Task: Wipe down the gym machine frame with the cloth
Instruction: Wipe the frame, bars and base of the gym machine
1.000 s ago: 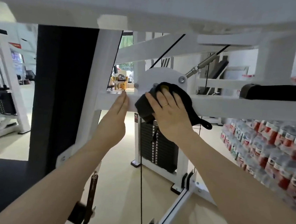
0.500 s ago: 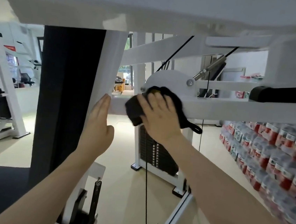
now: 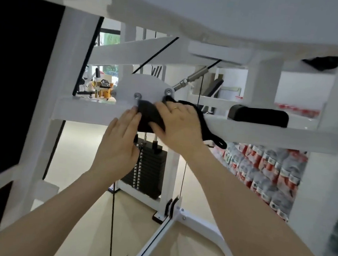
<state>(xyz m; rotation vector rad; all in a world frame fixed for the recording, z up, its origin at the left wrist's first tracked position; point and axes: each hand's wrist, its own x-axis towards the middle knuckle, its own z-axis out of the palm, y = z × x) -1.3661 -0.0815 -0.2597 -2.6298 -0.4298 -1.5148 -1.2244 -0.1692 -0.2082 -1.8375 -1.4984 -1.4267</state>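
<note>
A white gym machine frame fills the view; its horizontal bar [image 3: 267, 135] runs across the middle, below a round white pulley plate [image 3: 147, 86]. A black cloth [image 3: 150, 115] lies against the bar under that plate, a strap of it hanging at the right. My right hand [image 3: 176, 126] lies flat over the cloth and presses it onto the bar. My left hand [image 3: 118, 143] is raised beside it with straight fingers, the fingertips touching the cloth's left edge and the bar.
A black back pad [image 3: 11, 90] on a white upright stands at the left. A black weight stack [image 3: 149, 167] sits behind the hands, with cables running down. A black handle pad [image 3: 258, 115] rests above the bar at right. Stacked bottle packs [image 3: 269, 174] line the right side.
My left hand has moved right from the upright to the cloth's left edge. The right hand with the cloth has shifted a little along the bar. The view has tilted.
</note>
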